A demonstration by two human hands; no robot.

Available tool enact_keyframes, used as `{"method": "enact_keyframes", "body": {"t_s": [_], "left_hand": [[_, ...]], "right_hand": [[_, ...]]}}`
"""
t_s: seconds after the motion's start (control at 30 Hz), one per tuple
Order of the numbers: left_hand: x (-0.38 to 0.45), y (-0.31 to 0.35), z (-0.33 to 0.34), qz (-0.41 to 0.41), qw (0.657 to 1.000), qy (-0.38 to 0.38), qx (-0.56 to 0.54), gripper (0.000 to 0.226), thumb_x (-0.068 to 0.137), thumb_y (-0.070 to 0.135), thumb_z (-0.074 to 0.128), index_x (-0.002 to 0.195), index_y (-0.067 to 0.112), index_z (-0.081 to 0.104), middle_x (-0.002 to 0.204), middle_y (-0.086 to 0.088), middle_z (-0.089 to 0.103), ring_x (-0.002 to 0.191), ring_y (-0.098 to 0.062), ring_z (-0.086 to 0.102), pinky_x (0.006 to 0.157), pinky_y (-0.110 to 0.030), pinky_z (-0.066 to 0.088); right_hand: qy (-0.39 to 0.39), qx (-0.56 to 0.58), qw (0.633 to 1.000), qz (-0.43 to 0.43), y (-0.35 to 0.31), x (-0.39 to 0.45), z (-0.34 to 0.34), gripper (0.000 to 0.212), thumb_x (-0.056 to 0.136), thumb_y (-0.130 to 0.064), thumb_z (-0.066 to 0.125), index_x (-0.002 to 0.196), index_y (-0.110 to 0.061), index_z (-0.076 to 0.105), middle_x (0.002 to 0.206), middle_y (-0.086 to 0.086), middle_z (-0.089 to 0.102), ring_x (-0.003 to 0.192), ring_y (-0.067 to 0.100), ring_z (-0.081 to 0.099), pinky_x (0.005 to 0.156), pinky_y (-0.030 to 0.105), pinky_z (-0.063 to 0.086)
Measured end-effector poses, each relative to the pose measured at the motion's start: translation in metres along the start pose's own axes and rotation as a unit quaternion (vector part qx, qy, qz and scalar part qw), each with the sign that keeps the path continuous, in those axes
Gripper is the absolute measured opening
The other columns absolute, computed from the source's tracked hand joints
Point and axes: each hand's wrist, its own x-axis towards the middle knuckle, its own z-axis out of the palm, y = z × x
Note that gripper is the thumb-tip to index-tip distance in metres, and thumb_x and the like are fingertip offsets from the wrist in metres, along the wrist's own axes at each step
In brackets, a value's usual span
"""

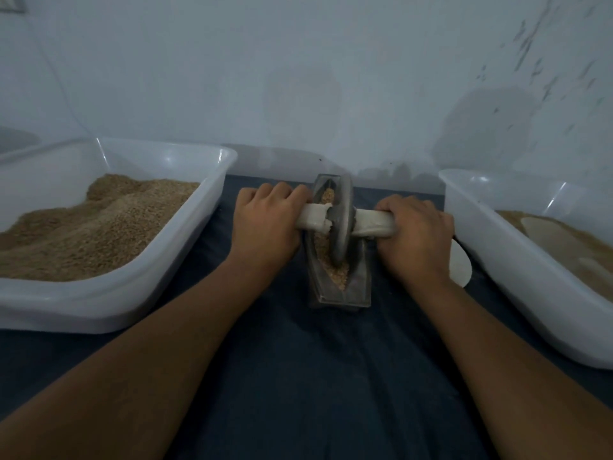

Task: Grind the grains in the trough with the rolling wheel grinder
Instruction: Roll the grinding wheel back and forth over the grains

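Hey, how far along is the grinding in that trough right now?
Done: the trough is loaded with grains and the wheel sits in it. In hand: the left hand and right hand each grip an end of the white handle, mid-grind. Left: the grains still look coarse, so more rolling seems needed. The left tub holds plenty more grain.
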Motion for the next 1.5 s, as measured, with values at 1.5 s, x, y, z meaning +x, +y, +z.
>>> {"method": "enact_keyframes", "body": {"t_s": [1.5], "left_hand": [[0.045,-0.016,0.040,-0.004,0.989,-0.116,0.087,0.028,0.081,0.027,0.070,0.106,0.025,0.058,0.097,-0.004,0.062,0.081,-0.030,0.063,0.067,-0.034,0.034]], "right_hand": [[-0.266,-0.141,0.953,-0.009,0.004,0.065,0.026,0.020,0.080,-0.033,0.067,0.098,-0.026,0.060,0.093,0.000,0.062,0.075,0.022,0.051,0.065,0.032,0.038]]}}
